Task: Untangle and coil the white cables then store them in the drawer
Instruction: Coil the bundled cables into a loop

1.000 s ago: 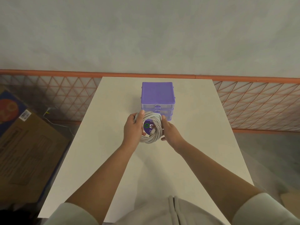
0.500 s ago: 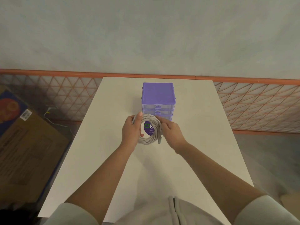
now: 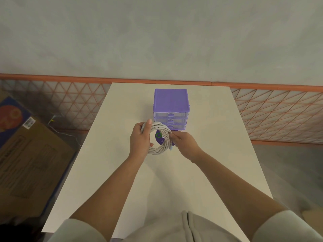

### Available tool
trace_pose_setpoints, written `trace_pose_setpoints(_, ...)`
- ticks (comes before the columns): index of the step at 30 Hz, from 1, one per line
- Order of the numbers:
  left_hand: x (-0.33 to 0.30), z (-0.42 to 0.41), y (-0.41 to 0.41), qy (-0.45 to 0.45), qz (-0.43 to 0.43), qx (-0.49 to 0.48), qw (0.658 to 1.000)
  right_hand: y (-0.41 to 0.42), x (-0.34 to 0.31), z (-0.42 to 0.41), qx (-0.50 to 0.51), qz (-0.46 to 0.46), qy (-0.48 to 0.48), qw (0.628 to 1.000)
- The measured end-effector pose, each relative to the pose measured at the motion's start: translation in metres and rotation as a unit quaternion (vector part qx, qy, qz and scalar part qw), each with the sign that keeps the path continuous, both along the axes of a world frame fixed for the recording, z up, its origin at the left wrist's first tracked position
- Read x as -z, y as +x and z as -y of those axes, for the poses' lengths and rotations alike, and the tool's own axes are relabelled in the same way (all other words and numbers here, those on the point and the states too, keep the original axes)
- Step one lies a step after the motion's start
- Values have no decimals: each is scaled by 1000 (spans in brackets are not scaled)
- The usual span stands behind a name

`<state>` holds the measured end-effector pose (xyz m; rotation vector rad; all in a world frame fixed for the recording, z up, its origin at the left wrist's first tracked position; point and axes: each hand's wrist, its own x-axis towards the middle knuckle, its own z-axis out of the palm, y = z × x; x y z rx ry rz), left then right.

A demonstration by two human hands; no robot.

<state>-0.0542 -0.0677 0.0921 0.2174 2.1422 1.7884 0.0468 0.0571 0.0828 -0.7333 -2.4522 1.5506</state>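
Both hands hold the white cable coil (image 3: 160, 137) at frame centre: left hand (image 3: 140, 139) grips its rim, right hand (image 3: 185, 143) fingers pinch the end. I see the purple drawer unit (image 3: 171, 106) just behind, drawers closed, on the tabletop (image 3: 122, 119); cardboard box (image 3: 29, 159) lower left.

Both hands (image 3: 140, 139) (image 3: 186, 144) apparently curled, gripping.

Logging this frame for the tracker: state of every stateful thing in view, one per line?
white cable coil: coiled, held above the table, not yet stored
purple drawer unit: upright on the table, all three drawers closed
left hand: grips the coil's left side
right hand: pinches the coil's right side
cable connector: hangs loose at the coil's right edge
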Motion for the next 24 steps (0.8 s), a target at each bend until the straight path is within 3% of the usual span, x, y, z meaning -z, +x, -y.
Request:
trace_pose_setpoints(5, -3, -2, 4, 22, 28, 12, 999, 0, -3, -5, -13, -21, -260, 965)
trace_pose_setpoints(10, 0, -1, 7, 32, 38, -8, 999, -2, -9, -5, -26, -27, -385, 922)
trace_pose_setpoints(14, 3, -3, 15, 59, 37, -40, 997, -6, -8, 0, -9, -14, -418, 908)
trace_pose_setpoints(19, 6, -6, 18, 56, 14, -52, 997, -16, 2, 11, 23, -10, -328, 944)
trace_pose_setpoints(24, 8, -3, 16, 47, -9, -26, 999, -15, -3, 4, 24, -27, -368, 929)
